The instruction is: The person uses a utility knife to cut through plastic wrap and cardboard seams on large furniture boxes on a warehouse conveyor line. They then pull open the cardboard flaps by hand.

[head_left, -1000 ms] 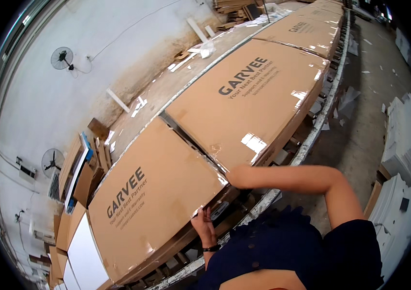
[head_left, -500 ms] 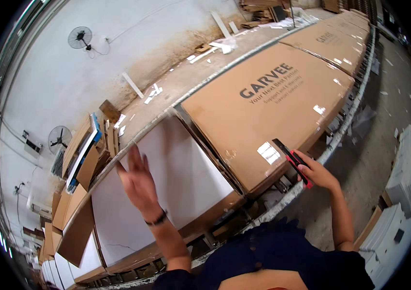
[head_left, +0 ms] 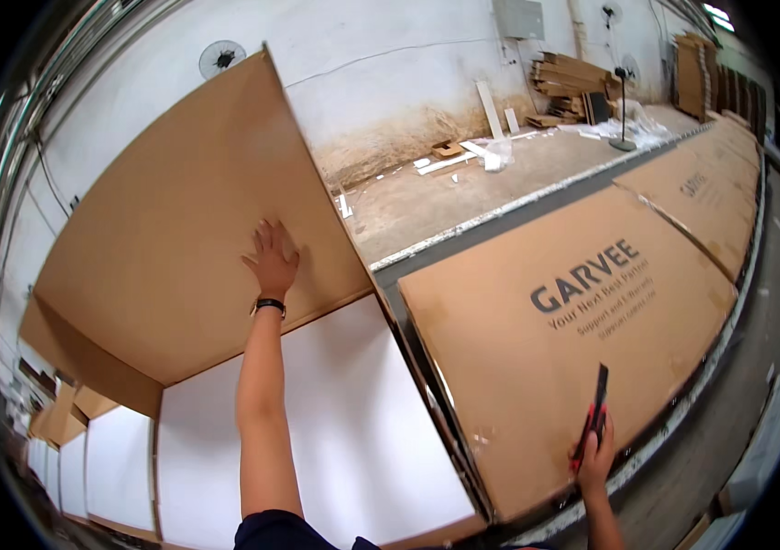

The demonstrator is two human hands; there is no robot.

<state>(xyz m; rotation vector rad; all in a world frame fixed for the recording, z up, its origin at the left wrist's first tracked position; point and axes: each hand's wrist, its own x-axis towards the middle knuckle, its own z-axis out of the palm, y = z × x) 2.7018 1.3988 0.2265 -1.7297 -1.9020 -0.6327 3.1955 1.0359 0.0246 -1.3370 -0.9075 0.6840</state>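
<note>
The lid (head_left: 179, 229), shut a second ago, now stands raised against your spread left hand (head_left: 273, 268), baring the white sheet (head_left: 362, 403) below, while your right hand (head_left: 597, 463) clasps a cutter (head_left: 600, 403) over the next carton (head_left: 527, 367).

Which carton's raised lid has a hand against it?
The open carton immediately left of the nearest closed carton; the left hand is against its raised lid. Those rightward are closed.

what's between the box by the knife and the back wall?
Head view: past the box, a grey strip, pale rail, then floor with white scraps.
</note>
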